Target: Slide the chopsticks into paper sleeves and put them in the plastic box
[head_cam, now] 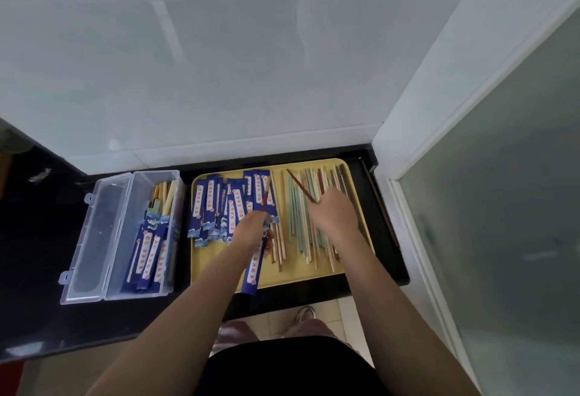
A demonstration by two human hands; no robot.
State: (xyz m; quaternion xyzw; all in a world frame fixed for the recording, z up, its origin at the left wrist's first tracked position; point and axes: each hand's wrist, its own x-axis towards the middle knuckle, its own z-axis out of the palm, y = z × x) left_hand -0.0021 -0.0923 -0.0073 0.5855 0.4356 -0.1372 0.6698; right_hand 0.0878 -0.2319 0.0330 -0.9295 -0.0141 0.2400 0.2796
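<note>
Chopsticks over the yellow tray
Left hand grips a blue paper sleeve; right hand pinches, seemingly, one dark red chopstick.

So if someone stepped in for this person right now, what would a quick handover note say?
Left hand: grips a blue paper sleeve with one dark red chopstick already poking out of its top.
Right hand: pinches a second dark red chopstick above the loose chopsticks.
Both piles, empty sleeves and loose chopsticks, lie on the yellow tray.
Done: several sleeved sets in the open plastic box.
Left: finish this set, box it, then work through the rest.
</note>
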